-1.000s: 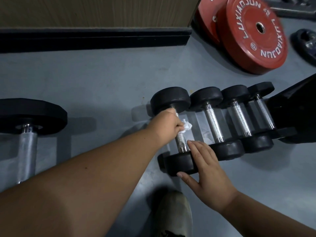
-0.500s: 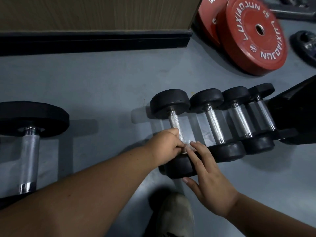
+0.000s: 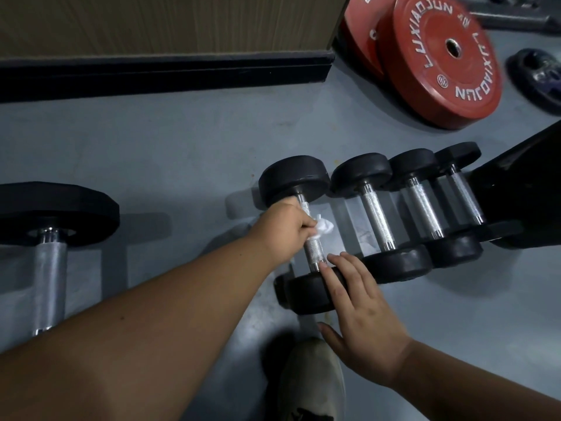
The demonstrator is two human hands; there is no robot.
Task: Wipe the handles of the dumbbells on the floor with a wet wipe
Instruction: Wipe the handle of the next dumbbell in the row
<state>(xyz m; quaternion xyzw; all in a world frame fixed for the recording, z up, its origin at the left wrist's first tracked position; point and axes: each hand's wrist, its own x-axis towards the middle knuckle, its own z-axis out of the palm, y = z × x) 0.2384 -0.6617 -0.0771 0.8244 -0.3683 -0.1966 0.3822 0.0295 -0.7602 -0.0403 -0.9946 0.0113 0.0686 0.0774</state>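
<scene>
1. Grey smooth floor (image 3: 170, 153) underfoot, with a black skirting strip (image 3: 164, 75) along a brown wood-grain wall panel (image 3: 164, 22) at the top.
2. Four small dumbbells sit side by side on that floor, right of centre; a bigger dumbbell (image 3: 48, 238) lies well apart at the left edge.
3. Left hand (image 3: 283, 227) is curled round the knurled handle (image 3: 314, 249) of the nearest small dumbbell (image 3: 293, 180), a crumpled white wet wipe (image 3: 414, 229) bunched between fingers and steel.
4. Right hand (image 3: 361, 302) lies flat, fingers straight, pressing on that dumbbell's near black head (image 3: 306, 294).
5. The other three handles (image 3: 378, 220) lie bare, just beside it.
6. Two red weight plates (image 3: 437, 60) lean at top right; white lettering on the front one reads "LUXIAOJUN", with a small round logo. The smaller print is blurred.
7. A dark plate (image 3: 537, 75) lies at the far right edge, and a black slanted shape (image 3: 522, 183) touches the last dumbbell.
8. A pale shoe (image 3: 312, 381) shows at the bottom.
</scene>
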